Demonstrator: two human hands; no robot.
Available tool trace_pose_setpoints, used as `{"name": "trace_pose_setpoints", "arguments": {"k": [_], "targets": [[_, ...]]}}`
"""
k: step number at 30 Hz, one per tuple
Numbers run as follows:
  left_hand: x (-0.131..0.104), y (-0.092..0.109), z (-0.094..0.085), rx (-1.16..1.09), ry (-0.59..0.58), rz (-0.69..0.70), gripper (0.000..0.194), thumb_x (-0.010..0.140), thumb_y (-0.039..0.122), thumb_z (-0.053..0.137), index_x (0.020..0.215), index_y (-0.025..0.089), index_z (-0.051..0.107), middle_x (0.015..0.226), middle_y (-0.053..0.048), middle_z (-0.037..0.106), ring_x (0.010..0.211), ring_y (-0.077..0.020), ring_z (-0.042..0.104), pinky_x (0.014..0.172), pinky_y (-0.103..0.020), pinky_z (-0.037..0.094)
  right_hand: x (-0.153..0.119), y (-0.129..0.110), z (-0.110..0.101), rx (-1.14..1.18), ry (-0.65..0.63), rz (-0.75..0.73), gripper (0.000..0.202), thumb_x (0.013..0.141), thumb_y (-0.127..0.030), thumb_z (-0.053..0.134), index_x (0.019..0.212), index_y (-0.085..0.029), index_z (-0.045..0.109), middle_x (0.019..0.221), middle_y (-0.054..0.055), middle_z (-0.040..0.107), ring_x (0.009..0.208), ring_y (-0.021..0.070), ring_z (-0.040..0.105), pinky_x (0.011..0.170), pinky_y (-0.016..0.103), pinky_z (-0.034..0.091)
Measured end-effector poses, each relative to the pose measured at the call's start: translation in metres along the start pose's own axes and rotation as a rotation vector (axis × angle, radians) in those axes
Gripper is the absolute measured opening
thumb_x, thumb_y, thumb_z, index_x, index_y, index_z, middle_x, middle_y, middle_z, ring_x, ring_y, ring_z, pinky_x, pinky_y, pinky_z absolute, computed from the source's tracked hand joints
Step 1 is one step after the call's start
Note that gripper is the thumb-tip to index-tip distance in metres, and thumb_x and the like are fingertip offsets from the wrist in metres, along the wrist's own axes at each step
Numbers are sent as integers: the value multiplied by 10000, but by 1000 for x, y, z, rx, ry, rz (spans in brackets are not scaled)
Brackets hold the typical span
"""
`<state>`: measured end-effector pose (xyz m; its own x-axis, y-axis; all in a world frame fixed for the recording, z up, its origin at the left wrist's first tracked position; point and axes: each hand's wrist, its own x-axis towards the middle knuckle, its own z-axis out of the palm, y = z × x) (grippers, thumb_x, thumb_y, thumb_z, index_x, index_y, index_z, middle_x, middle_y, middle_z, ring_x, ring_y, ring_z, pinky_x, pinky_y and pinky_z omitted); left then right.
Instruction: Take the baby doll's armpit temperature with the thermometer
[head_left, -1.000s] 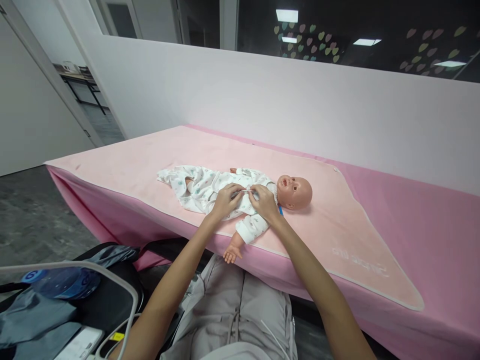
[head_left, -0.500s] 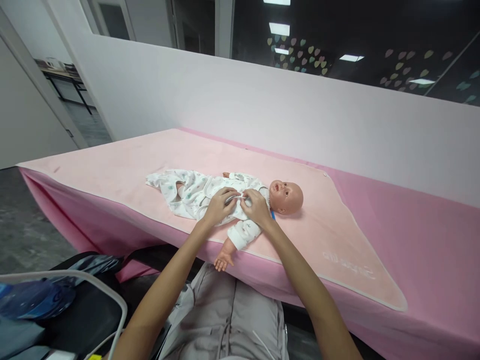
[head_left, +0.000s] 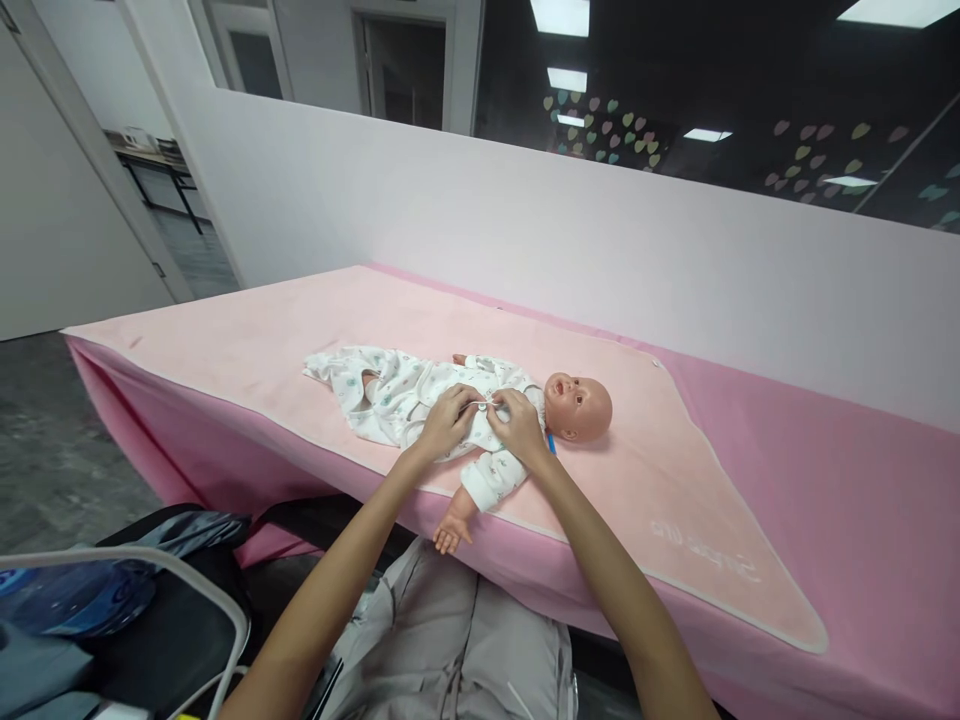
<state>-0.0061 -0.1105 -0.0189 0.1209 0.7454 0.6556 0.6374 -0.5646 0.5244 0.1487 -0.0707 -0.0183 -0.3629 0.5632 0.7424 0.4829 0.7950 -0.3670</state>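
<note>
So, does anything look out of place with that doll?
Yes, slightly: the baby doll's nearer hand sticks out past the edge of the pale pink mat, while its body lies on it. Its patterned white outfit also gapes lower down. I see no spill.

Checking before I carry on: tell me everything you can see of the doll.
The doll lies on its back on the pale pink mat, its hairless head toward the picture's right, mouth open. It looks like smooth plastic. White, printed clothes cover it; some leg shows through a gap. The near arm reaches past the mat's edge. A blue strip shows near the head. The left hand and right hand pinch a white cord over its front.
</note>
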Motion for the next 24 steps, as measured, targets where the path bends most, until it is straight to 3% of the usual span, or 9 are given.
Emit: {"name": "trace_pose_setpoints", "arguments": {"k": [8,14,17,24], "targets": [[1,2,0,-60,30,-66,144,854,241,428,853,183,560,873,-37,587,845,-176,544,794,-312,425,0,-2,-1,-13,11,25,96,837,-249,502,864,-188,571,844,63,647,851,205,592,797,326,458],[7,7,-5,-211,58,-215,237,787,209,499,1017,199,553,806,4,636,742,-142,600,710,-266,464,2,-1,-1,-53,-51,0,204,827,-309,542,986,-188,582,956,78,657,944,231,582,861,365,442],[11,7,-8,-217,93,-286,186,745,208,544,921,183,597,788,-7,654,731,-148,619,697,-262,477,3,-1,-1,-35,-42,14,213,823,-313,548,996,-194,585,965,70,659,950,225,580,865,361,440],[16,2,-10,-234,42,-285,159,761,255,543,797,174,674,832,-42,688,747,-165,637,700,-271,495,3,-4,-2,-48,-32,33,173,842,-297,524,953,-190,602,934,63,665,936,214,583,859,344,434]]}}
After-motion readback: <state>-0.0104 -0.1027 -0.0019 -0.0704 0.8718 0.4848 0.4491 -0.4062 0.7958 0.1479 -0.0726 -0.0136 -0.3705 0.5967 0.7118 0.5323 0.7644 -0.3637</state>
